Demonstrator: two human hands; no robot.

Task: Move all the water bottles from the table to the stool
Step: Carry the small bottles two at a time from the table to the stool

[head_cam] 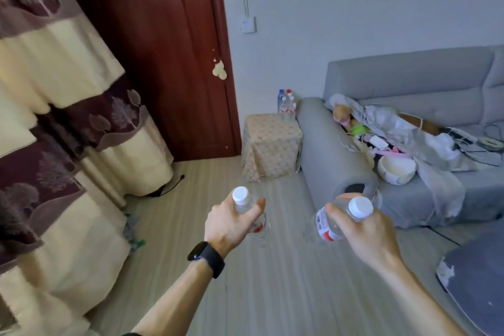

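Left hand (pixel 231 224): fingers and thumb curled round the shoulder of the left-hand bottle (pixel 241 197), a clear thin-walled plastic cylinder with a white screw cap and a red-marked label. The bottle is held in the air, cap tilted toward the camera. A black matte wristband (pixel 207 258) with a rectangular face sits on this wrist.

Right hand (pixel 365 229): closed round the neck of the right-hand bottle (pixel 327 226), which is the same clear plastic with a white cap and a white-and-red printed label. It is tilted, base pointing left, and held in the air.

Both bottles are over the pale wood-grain plank floor (pixel 245 294), well short of the stool.

The square stool (pixel 272 142) is draped in beige cloth with a small repeating pattern. It stands between the dark red-brown wooden door (pixel 152 35) and the rounded arm of the grey fabric sofa (pixel 409 84). A cluster of clear capped bottles (pixel 287 102) stands upright at its back right corner; their count is unclear.

On the sofa seat there is a round white bowl (pixel 396 170) among crumpled cloth and cables. At left hangs a pleated curtain (pixel 54 90) in cream and maroon bands with a leaf pattern.
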